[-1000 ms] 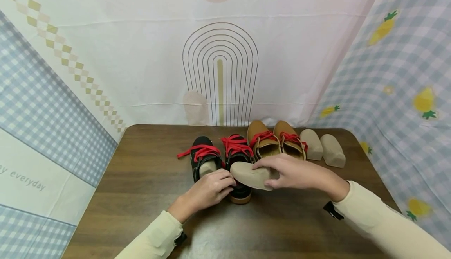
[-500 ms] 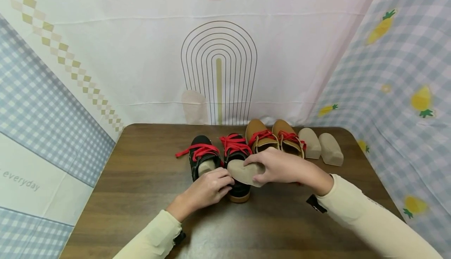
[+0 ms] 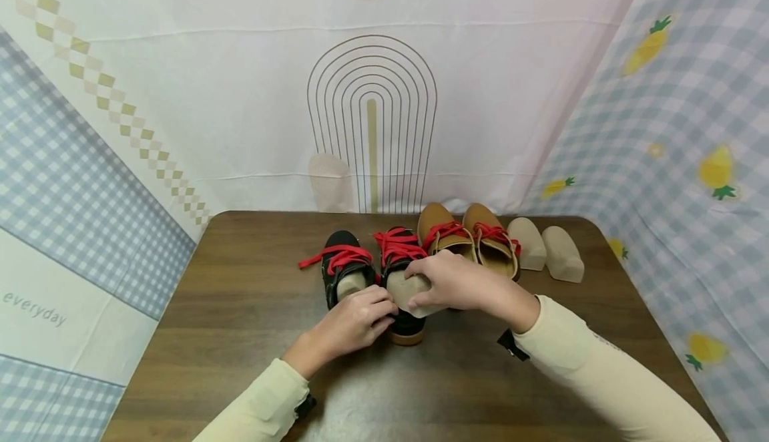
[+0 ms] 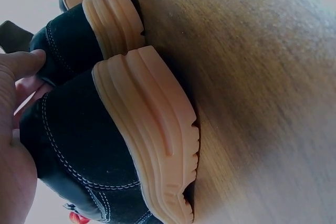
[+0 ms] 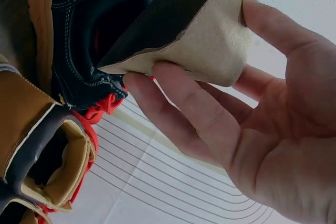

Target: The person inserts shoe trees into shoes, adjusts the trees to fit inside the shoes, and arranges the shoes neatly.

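Two black shoes with red laces stand mid-table. My left hand (image 3: pixel 375 316) grips the heel of the right black shoe (image 3: pixel 401 260), whose tan sole (image 4: pixel 152 129) fills the left wrist view. My right hand (image 3: pixel 428 280) pinches a beige shoe insert (image 3: pixel 410 293) and holds it tilted at that shoe's opening; the insert (image 5: pixel 210 40) points into the black shoe (image 5: pixel 84 30) in the right wrist view. The left black shoe (image 3: pixel 344 263) has a beige insert inside it.
A pair of tan shoes (image 3: pixel 465 236) with red laces stands behind my right hand, close to the backdrop. Two more beige inserts (image 3: pixel 543 250) lie to their right. The brown table (image 3: pixel 240 308) is bare at left and front.
My right hand carried the insert left and tipped it from lying flat above the shoe to pointing down into the opening. My left hand stayed on the heel.
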`<state>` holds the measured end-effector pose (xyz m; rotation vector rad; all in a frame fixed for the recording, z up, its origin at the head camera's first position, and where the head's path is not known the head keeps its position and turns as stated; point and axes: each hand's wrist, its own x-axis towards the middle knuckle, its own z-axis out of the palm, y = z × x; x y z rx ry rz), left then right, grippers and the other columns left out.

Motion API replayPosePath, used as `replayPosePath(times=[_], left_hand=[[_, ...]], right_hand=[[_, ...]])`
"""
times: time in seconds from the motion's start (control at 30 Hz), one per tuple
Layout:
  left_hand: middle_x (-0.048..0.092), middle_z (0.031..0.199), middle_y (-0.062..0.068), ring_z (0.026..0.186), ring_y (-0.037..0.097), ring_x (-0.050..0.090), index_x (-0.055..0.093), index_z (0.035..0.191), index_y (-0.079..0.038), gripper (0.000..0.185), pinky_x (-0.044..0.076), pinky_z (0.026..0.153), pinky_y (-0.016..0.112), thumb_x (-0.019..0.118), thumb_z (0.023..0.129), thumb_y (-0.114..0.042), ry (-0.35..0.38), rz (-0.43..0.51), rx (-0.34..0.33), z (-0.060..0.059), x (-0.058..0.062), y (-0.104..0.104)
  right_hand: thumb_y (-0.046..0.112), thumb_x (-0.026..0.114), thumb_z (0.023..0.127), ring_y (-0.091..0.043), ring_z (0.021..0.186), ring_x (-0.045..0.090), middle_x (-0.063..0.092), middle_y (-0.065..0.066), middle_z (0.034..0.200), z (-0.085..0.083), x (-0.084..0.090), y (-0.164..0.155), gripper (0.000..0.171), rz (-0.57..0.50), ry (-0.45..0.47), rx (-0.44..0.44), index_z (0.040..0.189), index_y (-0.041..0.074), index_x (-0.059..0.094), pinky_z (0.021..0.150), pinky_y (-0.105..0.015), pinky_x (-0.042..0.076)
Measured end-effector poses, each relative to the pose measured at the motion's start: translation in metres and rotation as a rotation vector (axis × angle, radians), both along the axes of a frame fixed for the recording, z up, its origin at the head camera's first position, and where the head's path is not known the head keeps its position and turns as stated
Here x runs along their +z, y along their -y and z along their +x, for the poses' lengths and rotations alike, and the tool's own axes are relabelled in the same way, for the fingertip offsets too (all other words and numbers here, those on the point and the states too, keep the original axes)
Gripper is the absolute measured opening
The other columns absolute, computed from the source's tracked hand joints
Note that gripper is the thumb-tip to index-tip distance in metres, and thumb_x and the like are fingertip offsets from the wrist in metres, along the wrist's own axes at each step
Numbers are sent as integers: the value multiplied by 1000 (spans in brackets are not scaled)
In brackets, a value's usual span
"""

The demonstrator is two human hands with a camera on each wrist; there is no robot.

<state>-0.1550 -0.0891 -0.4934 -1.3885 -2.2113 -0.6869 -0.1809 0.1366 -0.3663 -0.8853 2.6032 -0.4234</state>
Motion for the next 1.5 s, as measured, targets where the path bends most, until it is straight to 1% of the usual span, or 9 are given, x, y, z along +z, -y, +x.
replayPosePath(times=[0.2,0.5,0.6,0.7,0.83,0.97,1.1,1.2,1.5], left_hand=[[65,96,-2,91,11,64,72,95,-10,19,56,83,23,84,82,-5,-24,25,-17,-2,-2,1],[65,97,-2,92,10,63,73,96,-11,15,55,81,21,83,85,-7,16,18,-1,-1,0,1],[66,98,-2,93,10,63,74,96,-11,14,55,81,21,83,86,-7,26,17,2,-1,1,1],[66,98,-2,93,11,64,74,96,-11,15,55,82,22,83,85,-7,25,25,5,-2,1,1],[66,98,-1,94,12,64,74,96,-11,15,55,83,22,83,85,-7,34,26,8,-1,1,1],[66,96,-2,92,11,64,75,96,-11,14,55,82,21,83,85,-7,44,22,11,0,0,1],[65,96,-2,92,11,64,75,96,-10,14,55,81,21,83,85,-6,47,28,13,1,-1,1],[65,97,-2,93,11,64,75,96,-11,14,55,81,21,83,85,-6,41,33,11,1,-2,1],[65,95,-2,92,11,63,76,95,-11,14,55,79,21,84,84,-7,25,47,19,0,-3,1]], right_hand=[[40,83,86,-11,73,58,74,-2,101,-4,-5,6,45,-6,-21,-19,119,11,73,62,-28,47],[43,82,86,-11,63,53,68,1,87,-12,-22,12,42,-30,-79,-67,114,13,71,55,-26,42],[47,80,86,-11,60,48,59,4,76,-12,-27,13,38,-40,-139,-70,104,15,70,54,-26,39],[53,76,85,-12,59,45,53,4,69,-12,-33,15,40,-43,-239,-59,98,16,66,52,-27,37],[58,73,84,-15,63,53,63,-2,88,-8,-40,14,50,-36,-344,-75,109,15,69,52,-30,43],[50,76,88,-16,76,57,64,-6,107,-7,-43,5,50,-99,-297,-68,123,14,69,62,-31,48],[32,80,90,-18,90,61,65,-3,109,-12,-44,-5,42,-238,-166,-56,126,13,69,75,-31,51],[26,82,89,-18,94,64,65,-1,110,-14,-46,-10,40,-315,-122,-55,125,14,70,79,-30,54],[25,83,88,-17,93,67,68,-3,112,-9,-58,-5,42,-378,-230,-77,126,13,71,78,-30,56]])
